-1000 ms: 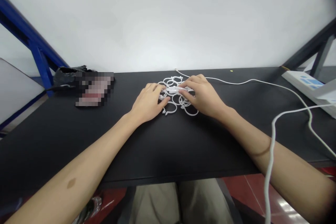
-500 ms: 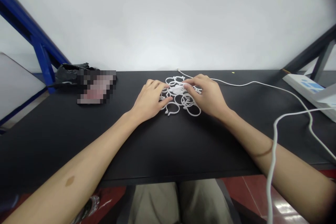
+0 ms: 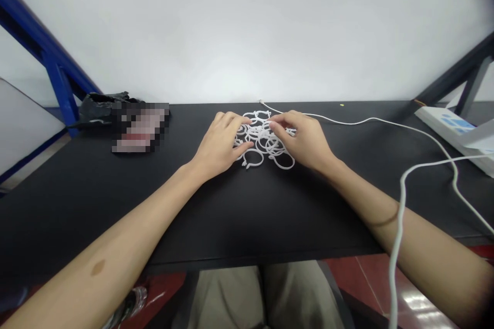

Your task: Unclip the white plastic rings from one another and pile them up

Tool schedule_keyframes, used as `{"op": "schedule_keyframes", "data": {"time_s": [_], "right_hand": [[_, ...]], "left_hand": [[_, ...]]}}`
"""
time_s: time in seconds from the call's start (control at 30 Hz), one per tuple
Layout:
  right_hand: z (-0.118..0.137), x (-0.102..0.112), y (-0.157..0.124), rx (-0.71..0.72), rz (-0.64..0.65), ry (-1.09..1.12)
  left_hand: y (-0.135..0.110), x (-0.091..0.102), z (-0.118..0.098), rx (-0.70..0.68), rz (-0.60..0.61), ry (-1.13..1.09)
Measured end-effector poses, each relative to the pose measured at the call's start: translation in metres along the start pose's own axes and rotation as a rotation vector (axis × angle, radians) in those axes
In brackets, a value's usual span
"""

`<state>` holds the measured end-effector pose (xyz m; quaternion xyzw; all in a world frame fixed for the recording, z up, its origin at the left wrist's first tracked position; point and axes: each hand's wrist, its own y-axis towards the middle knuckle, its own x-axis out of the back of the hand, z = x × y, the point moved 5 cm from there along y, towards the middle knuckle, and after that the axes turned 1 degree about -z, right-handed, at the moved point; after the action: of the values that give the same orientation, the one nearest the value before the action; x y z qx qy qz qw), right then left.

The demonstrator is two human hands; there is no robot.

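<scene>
A pile of several white plastic rings (image 3: 262, 144) lies on the black table (image 3: 231, 205), near its far edge. My left hand (image 3: 219, 144) rests on the pile's left side, fingers curved and its thumb against a ring. On the right side my right hand (image 3: 303, 139) has its fingertips pressed together on a ring at the top of the pile. Both forearms stretch across the table toward the pile.
A white cable (image 3: 401, 175) runs from the pile's far side across the table and off the front right. A white device (image 3: 459, 133) sits at the right edge. A black bag (image 3: 100, 108) and a blurred object lie at the back left. Blue frame bars (image 3: 50, 61) stand left.
The fingers of both hands have shifted slightly on the pile, and the rings have been spread and rearranged a little. The arms stay in place.
</scene>
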<state>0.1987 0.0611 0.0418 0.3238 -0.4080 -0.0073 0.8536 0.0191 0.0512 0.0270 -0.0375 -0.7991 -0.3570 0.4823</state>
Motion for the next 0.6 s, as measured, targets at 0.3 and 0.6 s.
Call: {"op": "schedule_keyframes", "data": {"time_s": [0.3,0.6], "right_hand": [[0.006,0.002,-0.001,0.089,-0.036,-0.133],[0.028,-0.005,-0.008,0.280,0.084,-0.037]], "left_hand": [[-0.002,0.005,-0.008,-0.033,-0.024,-0.008],[-0.001,0.010,-0.002,0.104,-0.092,-0.186]]}}
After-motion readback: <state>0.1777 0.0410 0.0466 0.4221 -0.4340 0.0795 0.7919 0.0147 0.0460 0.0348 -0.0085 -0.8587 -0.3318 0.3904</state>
